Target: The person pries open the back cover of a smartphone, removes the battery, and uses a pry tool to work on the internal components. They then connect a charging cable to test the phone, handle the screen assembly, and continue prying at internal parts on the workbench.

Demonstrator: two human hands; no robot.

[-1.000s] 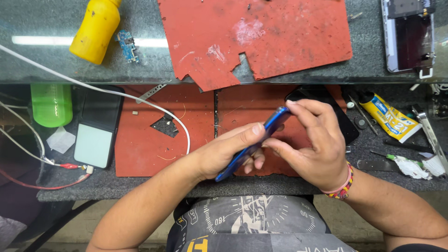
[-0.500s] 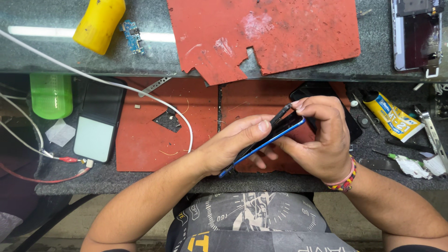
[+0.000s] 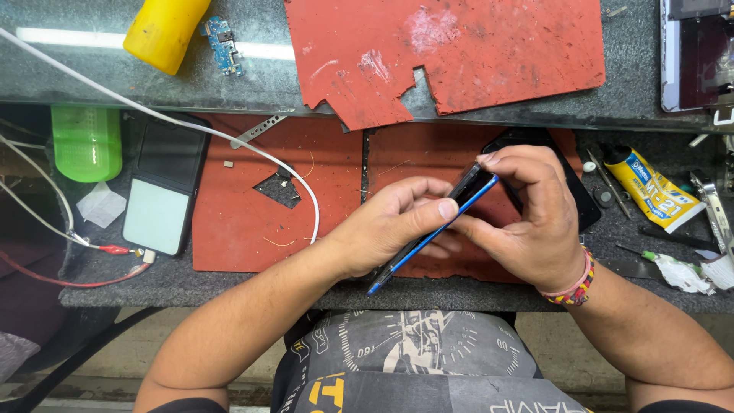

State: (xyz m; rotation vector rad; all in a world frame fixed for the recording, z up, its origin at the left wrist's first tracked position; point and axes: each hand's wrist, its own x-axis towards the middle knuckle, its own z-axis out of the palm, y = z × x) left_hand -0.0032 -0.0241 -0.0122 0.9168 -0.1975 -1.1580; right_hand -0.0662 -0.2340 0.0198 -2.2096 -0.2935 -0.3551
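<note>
Center of frame: left hand & right hand are both gripping a blue-edged phone, held edge-on and tilted, above the red mat. Another phone is lying at left w/ a cable plugged in; glue tube is lying at right.

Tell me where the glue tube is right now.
Head view, right side: the yellow glue tube lies on the dark bench, just right of the right hand.

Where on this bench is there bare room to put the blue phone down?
Bare red mat between the white cable and the black phone at left. Crowded at right: glue tube, tools, scraps. Both hands hold the blue phone over the middle.
</note>
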